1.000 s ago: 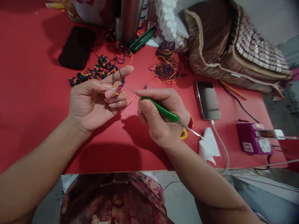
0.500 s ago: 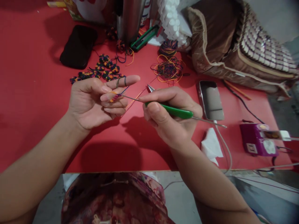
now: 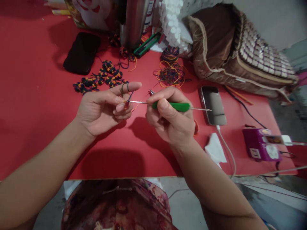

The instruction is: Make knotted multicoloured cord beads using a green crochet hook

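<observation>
My left hand (image 3: 103, 107) pinches a small piece of multicoloured crochet (image 3: 126, 104) between thumb and fingers. Dark yarn loops round its outstretched index finger. My right hand (image 3: 170, 118) grips a crochet hook (image 3: 177, 106) by its green handle, and the thin metal shaft reaches left to the crochet piece. The hook's tip is hidden at the yarn. A silver metal point, perhaps of scissors (image 3: 151, 92), shows beyond the right fingers, and an orange-red loop peeks out behind that hand. Behind the hands lie a loose yarn tangle (image 3: 171, 74) and several finished crochet pieces (image 3: 105, 75).
On the red table (image 3: 31, 105) lie a black phone-like object (image 3: 82, 52), a green cutter (image 3: 146, 44) and a charging phone (image 3: 213, 105). A crumpled tissue (image 3: 216, 148) and a purple box (image 3: 261, 144) are at right. A metal bottle (image 3: 134, 22) and brown cushion (image 3: 216, 41) stand behind.
My left hand has shifted slightly right, and the hook has swung closer to level. My right hand has turned and moved a little left, showing the orange-red loop behind it.
</observation>
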A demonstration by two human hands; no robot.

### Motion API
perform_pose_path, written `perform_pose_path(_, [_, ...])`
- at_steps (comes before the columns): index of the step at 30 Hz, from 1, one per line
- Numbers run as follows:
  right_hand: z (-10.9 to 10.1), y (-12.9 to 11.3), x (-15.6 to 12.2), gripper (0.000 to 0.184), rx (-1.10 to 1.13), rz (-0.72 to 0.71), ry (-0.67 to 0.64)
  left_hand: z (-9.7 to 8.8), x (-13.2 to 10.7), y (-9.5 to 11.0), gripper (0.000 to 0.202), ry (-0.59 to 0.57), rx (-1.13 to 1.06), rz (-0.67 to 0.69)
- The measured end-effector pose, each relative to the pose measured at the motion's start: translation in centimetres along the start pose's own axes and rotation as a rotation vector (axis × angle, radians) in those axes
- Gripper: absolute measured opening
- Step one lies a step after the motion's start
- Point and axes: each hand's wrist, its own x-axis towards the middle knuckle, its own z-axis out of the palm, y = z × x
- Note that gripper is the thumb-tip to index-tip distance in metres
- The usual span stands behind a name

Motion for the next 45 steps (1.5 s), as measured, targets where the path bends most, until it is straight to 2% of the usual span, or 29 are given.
perform_pose_path(6, [0.6,1.6,0.6,0.033,0.166,0.024,-0.026,-0.4,0.6,-1.5,0.041,-0.001,0.040,-0.095])
perform_pose_path(10, [0.6,1.6,0.5,0.027,0.151,0.022,0.024,-0.4,0.5,-1.6,0.040,0.037,0.044,-0.039])
perform_pose_path(14, [0.3,1.3,0.3,0.026,0.122,0.019,0.038,-0.7,0.4,-1.4,0.036,0.003,0.111,0.009])
perform_pose_path(18, [0.3,1.1,0.4,0.027,0.138,0.032,0.024,-1.2,0.6,-1.2,0.033,-0.016,0.082,0.039])
perform_pose_path(24, [0.3,1.1,0.5,0.031,0.168,0.061,0.001,-1.7,1.0,-1.1,0.033,-0.028,-0.004,0.013])
perform_pose_path(27, [0.2,1.1,0.4,0.032,0.163,0.088,-0.017,-1.5,1.0,-1.2,0.032,-0.019,-0.026,-0.004])
perform_pose_path(30, [0.1,1.0,0.5,0.034,0.134,0.092,-0.033,-1.0,0.7,-1.2,0.033,-0.072,-0.061,-0.017])
perform_pose_path(32, [0.0,0.9,0.5,0.034,0.120,0.065,-0.035,-0.6,0.5,-1.1,0.036,-0.095,-0.055,-0.002])
perform_pose_path(37, [-0.5,0.5,0.6,0.028,0.061,-0.049,-0.014,-0.3,0.4,-0.8,0.036,-0.057,0.026,0.033])
perform_pose_path(41, [-0.9,0.7,0.5,0.030,-0.066,-0.119,0.024,-0.4,0.4,-1.0,0.033,-0.069,0.049,0.106])
perform_pose_path(45, [-1.3,0.7,-0.1,0.033,-0.245,-0.240,0.089,-0.2,0.3,-1.2,0.029,-0.020,0.120,0.198])
